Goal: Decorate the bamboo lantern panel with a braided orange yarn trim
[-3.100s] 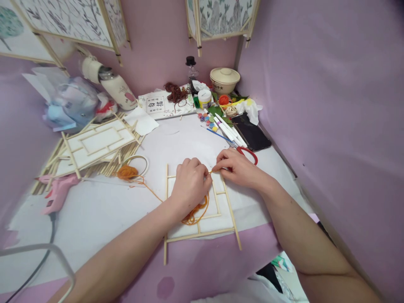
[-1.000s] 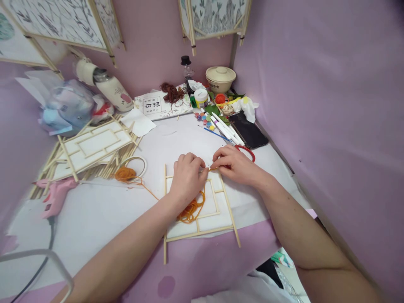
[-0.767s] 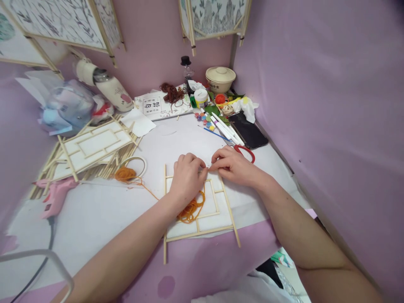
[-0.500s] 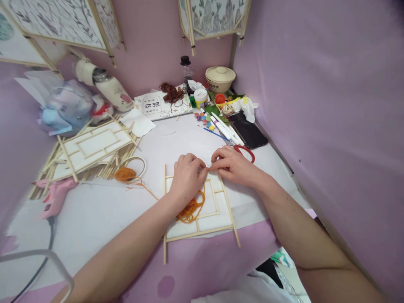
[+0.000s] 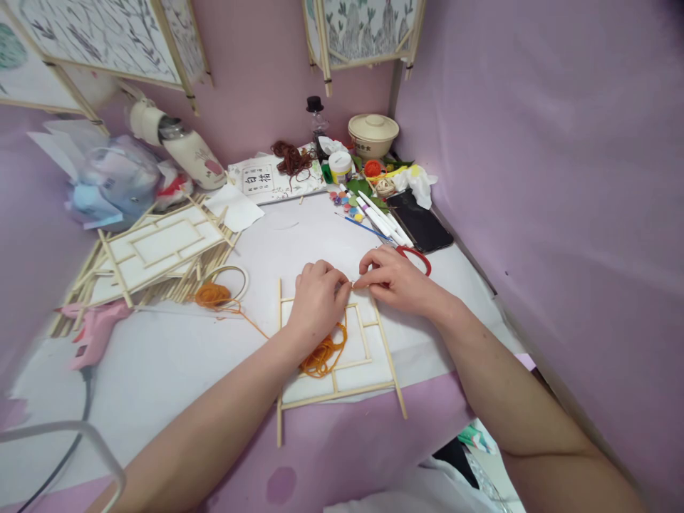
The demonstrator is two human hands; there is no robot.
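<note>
My left hand (image 5: pixel 320 299) is closed in a pinch over the top part of a wooden-stick frame (image 5: pixel 335 385) backed with white sheet. A strand from a loose heap of orange yarn (image 5: pixel 323 358) runs up to its fingers. Facing it, my right hand (image 5: pixel 392 281) has thumb and forefinger pinched, the tips almost meeting the left ones. Whatever tiny bit lies between the fingertips is too small to make out. From the heap, the yarn trails left to an orange yarn ball (image 5: pixel 212 294). Red-handled scissors (image 5: pixel 420 261) lie partly hidden behind my right hand.
A pink glue gun (image 5: pixel 99 335) and stacked stick frames (image 5: pixel 165 246) lie left. Behind are a bottle (image 5: pixel 193 153), a book (image 5: pixel 256 178), a lidded bowl (image 5: pixel 372 135), white markers (image 5: pixel 382 217) and a phone (image 5: pixel 422 221). Stick-framed painted panels (image 5: pixel 368 32) hang above.
Almost nothing differs. Both hands keep their pinch at the same spot, with only a slight shift of the right fingers. The frame and yarn heap stay in place.
</note>
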